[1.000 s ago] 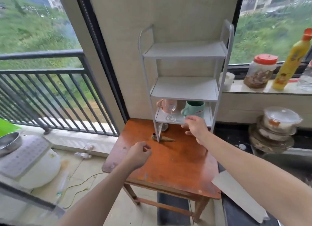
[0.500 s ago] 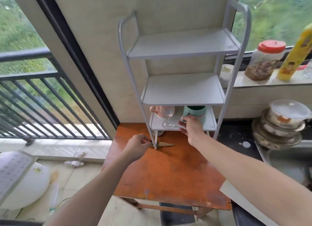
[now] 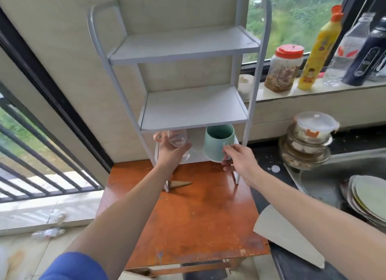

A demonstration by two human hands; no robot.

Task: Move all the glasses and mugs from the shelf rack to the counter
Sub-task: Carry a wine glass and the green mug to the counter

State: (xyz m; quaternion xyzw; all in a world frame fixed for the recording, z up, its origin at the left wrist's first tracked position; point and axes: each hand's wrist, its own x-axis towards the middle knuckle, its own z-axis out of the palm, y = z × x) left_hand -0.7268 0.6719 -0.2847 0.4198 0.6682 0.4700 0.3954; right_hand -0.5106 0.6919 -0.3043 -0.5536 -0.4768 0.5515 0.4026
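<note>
From the head view, the white shelf rack [image 3: 194, 110] stands at the far end of the wooden bench [image 3: 198, 217], about 12 o'clock from the person. Its top and middle shelves are bare.

On the lowest shelf, the left hand [image 3: 171, 154] reaches in at the 11 o'clock side. Its fingers curl up around the bowl of a clear wine glass [image 3: 177, 137]. The hand hides the stem, so I cannot tell whether the foot rests on the shelf. Just behind the glass, at its 9 o'clock, a pink mug [image 3: 157, 136] shows partly.

The right hand [image 3: 240, 160] comes in at 1 o'clock and pinches the handle of a green mug [image 3: 218, 142]. The mug is upright at the front edge of the lowest shelf. I cannot tell whether it touches the shelf.

A brown wedge [image 3: 179, 184] lies by the rack's front left leg.

At 3 o'clock from the rack, the black bench [image 3: 269, 154] carries stacked lidded containers [image 3: 309, 141] beside a sink [image 3: 334, 175], which holds plates [image 3: 371, 206].

On the windowsill at 2 o'clock stand a red-lidded jar [image 3: 284, 68] and a yellow bottle [image 3: 319, 49].
</note>
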